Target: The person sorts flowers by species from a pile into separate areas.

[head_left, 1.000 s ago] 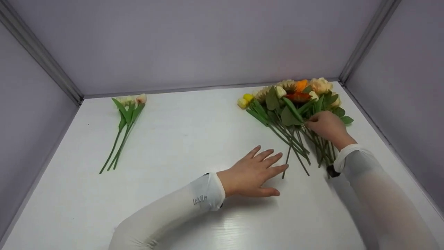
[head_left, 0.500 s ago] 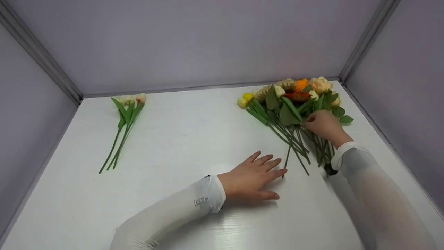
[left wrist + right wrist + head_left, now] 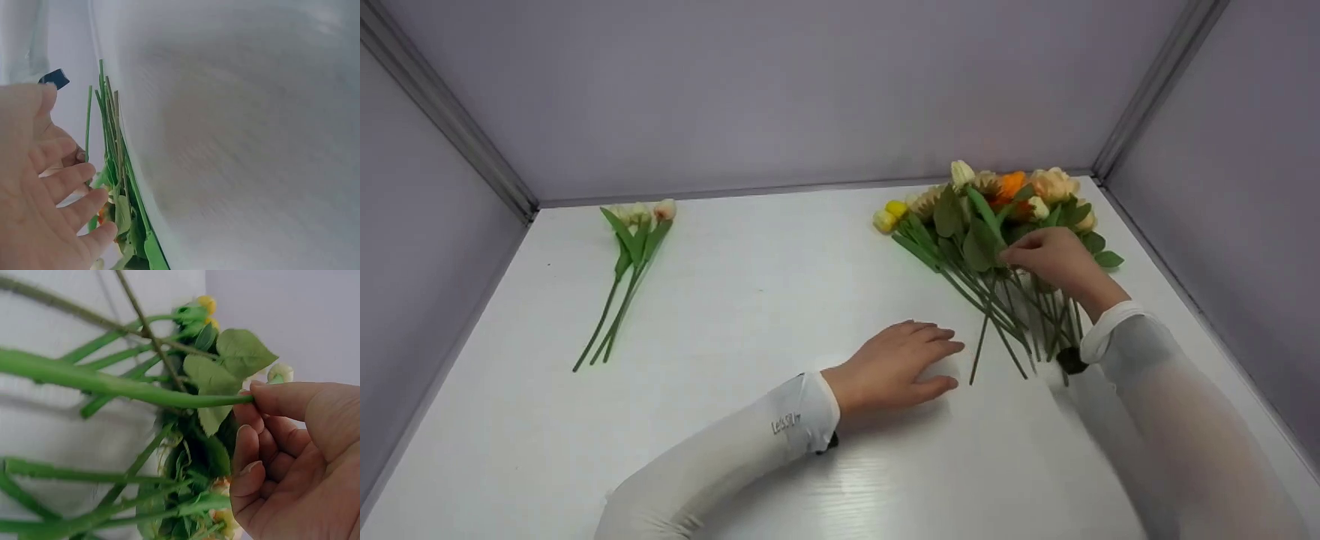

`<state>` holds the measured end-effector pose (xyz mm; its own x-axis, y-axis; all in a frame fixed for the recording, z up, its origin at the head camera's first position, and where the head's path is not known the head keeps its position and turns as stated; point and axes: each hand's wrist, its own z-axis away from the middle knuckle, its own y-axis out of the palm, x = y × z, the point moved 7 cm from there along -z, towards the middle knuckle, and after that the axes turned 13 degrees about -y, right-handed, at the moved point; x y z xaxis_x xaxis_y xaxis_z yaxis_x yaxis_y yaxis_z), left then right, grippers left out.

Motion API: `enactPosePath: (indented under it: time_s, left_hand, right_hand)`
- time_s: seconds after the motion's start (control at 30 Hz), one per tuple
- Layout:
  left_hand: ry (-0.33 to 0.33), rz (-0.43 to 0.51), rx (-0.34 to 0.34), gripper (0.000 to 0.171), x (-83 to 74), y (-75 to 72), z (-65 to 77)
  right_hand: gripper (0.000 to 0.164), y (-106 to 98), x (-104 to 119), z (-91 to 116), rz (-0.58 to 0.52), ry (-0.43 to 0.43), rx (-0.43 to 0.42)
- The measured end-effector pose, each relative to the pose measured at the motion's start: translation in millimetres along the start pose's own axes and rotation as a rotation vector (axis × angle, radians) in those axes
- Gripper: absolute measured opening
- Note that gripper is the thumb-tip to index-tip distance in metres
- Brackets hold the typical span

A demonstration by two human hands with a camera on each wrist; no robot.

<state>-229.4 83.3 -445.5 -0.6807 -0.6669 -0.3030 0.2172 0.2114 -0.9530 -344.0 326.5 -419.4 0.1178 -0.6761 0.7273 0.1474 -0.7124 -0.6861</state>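
Observation:
My right hand (image 3: 1054, 259) pinches the green stem (image 3: 124, 385) of a white tulip between thumb and fingertips. The tulip's pale bloom (image 3: 961, 174) stands above a pile of mixed flowers (image 3: 949, 217) at the back right. In the right wrist view the pinched stem runs clear of the other stems below it. My left hand (image 3: 892, 371) hovers palm down over the table, left of the pile's stem ends, fingers extended and loose, holding nothing. The left wrist view shows the left palm (image 3: 34, 191) with the stems beyond it.
Several tulips (image 3: 634, 247), white and pinkish, lie in a small bunch on the left of the white table (image 3: 750, 285). Grey panels (image 3: 810, 97) enclose the table at the back and both sides.
The white tulip's bloom has risen from the pile as my right hand lifts its stem, moving slightly up and left. My left hand has drawn back a little, its fingers closer together.

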Motion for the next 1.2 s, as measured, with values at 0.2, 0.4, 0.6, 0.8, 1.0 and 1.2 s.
enactPosePath:
  time_s: [0.2, 0.4, 0.6, 0.8, 1.0, 1.2]
  left_hand:
    - [-0.210, 0.401, -0.005, 0.039, 23.4, -12.5, 0.0]
    - [-0.385, 0.910, 0.054, 0.036, 48.9, -12.0, 4.9]
    - [-0.437, 1.250, 0.083, 0.034, 60.3, -6.4, 11.8]
    - [-0.484, 1.320, 0.051, 0.030, 68.6, -5.9, 16.5]
    - [-0.510, 1.338, 0.041, 0.023, 73.0, -5.2, 20.1]
    - [-0.533, 1.333, 0.016, 0.019, 79.4, -6.6, 24.8]
  right_hand:
    - [0.059, 16, 24, -5, -0.146, 0.016, -0.004]
    - [0.050, 42, 57, -11, -0.335, -0.037, -0.070]
    - [0.045, 72, 83, -14, -0.466, -0.072, -0.085]
    - [0.035, 90, 101, -16, -0.531, -0.122, -0.086]
    - [0.030, 102, 107, -21, -0.572, -0.117, -0.084]
    - [0.030, 114, 110, -25, -0.552, -0.104, -0.068]
